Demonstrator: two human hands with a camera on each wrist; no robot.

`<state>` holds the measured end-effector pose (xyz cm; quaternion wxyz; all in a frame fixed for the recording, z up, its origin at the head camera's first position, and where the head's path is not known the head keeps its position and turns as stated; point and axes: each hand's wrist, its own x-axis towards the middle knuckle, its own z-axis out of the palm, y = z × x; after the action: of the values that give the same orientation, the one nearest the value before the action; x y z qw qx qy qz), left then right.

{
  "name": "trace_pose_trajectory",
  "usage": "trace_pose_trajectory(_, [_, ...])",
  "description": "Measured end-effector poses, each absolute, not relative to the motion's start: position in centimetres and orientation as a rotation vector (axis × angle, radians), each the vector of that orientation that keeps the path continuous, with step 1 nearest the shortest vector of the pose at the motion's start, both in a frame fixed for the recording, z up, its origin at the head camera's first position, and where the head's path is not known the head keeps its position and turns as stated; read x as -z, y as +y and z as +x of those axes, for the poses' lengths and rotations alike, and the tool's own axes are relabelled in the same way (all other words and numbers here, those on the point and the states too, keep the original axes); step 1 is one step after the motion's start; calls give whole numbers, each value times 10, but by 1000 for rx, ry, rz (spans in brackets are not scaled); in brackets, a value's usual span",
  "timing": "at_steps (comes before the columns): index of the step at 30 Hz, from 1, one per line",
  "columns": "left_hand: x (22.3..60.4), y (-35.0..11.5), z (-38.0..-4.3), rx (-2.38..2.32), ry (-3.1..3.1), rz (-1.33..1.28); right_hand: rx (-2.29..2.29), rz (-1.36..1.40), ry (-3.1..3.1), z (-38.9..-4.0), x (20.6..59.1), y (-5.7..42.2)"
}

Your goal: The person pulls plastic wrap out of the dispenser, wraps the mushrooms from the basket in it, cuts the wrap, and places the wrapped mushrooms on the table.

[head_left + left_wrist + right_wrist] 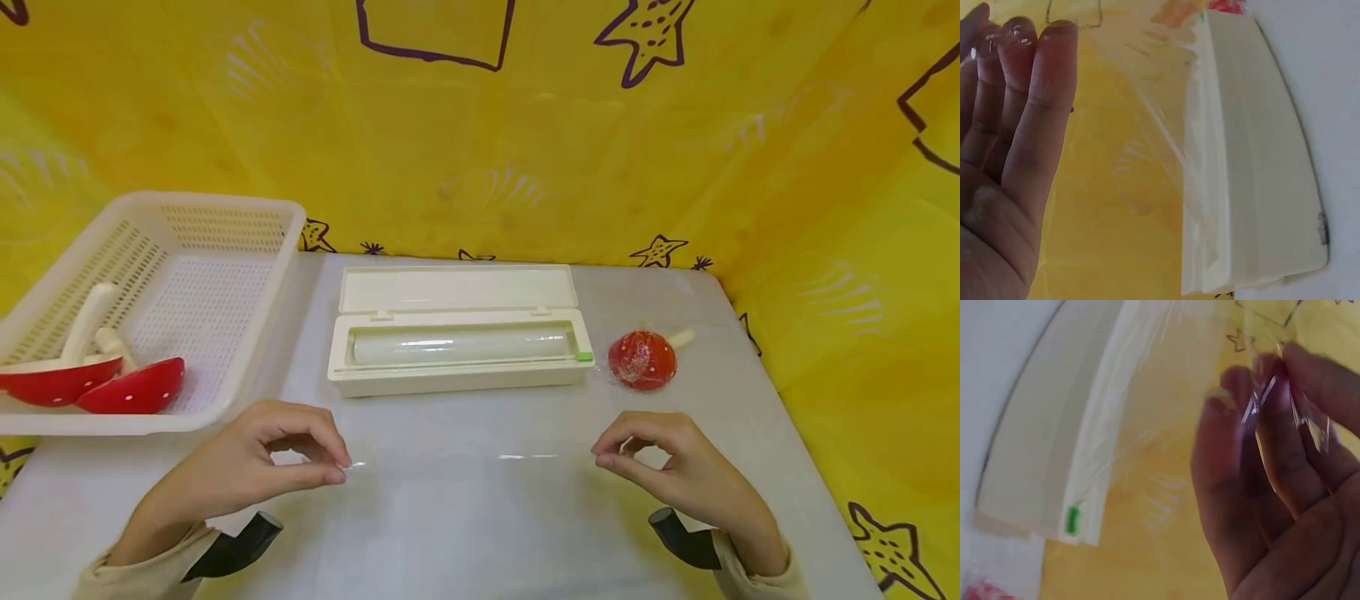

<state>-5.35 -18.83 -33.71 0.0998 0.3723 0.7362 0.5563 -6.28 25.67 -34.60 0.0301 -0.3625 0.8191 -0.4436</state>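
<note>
A sheet of clear plastic wrap (528,457) spans the space between the two hands, low over the table. My left hand (281,450) pinches its left end between thumb and fingers. At the other end my right hand (675,462) pinches the film the same way, and crumpled film (1260,400) glints around those fingertips in the right wrist view. Just beyond the hands stands a cream wrap dispenser box (457,383), lid raised, with a roll of wrap (461,346) lying inside. A green slide cutter (584,357) sits at the box's right front corner.
Right of the box lies a red dotted ladle (642,360) with a pale handle, its bowl covered in clear film. At left, a white plastic basket (255,333) holds two red ladles (138,392). A yellow patterned cloth (480,150) hangs behind the table.
</note>
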Motion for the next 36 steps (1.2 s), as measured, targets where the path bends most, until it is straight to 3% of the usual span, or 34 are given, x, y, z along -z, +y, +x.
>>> trace_pose_trajectory(12, [376, -183, -42, -1555, 2038, 1162, 1346, -1041, 2288, -50, 386, 264])
trace_pose_trajectory(36, [431, -171, -36, -1051, 2233, 944, 967, -992, 2464, -46, 439, 246])
